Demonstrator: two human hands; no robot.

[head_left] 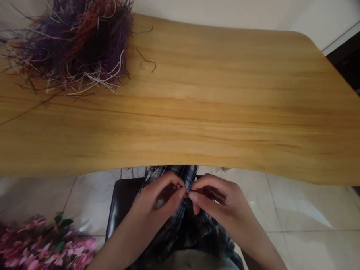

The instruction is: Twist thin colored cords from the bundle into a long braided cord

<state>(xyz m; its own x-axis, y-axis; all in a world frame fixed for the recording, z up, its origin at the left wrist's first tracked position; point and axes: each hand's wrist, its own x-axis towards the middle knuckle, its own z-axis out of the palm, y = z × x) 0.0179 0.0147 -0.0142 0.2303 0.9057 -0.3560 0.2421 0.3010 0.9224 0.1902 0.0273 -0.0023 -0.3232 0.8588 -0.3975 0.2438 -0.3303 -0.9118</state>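
Just past the near edge of the table, over my lap, my two hands meet at the fingertips. My left hand [167, 193] is closed in a pinch, and a small curled purple strand [178, 185] shows between its thumb and fingers. Opposite it, my right hand [216, 193] pinches thumb against index finger, close to the left fingertips. What lies between the right fingertips is too small to make out. Checked plaid cloth [186, 174] hangs over my legs beneath both hands.
A tangled heap of purple, orange and white strands [74, 40] lies at the table's back left. A loose dark strand [147, 61] sits beside it on the wooden table [225, 89]. Pink flowers [44, 252] stand at lower left, by a dark seat [120, 201].
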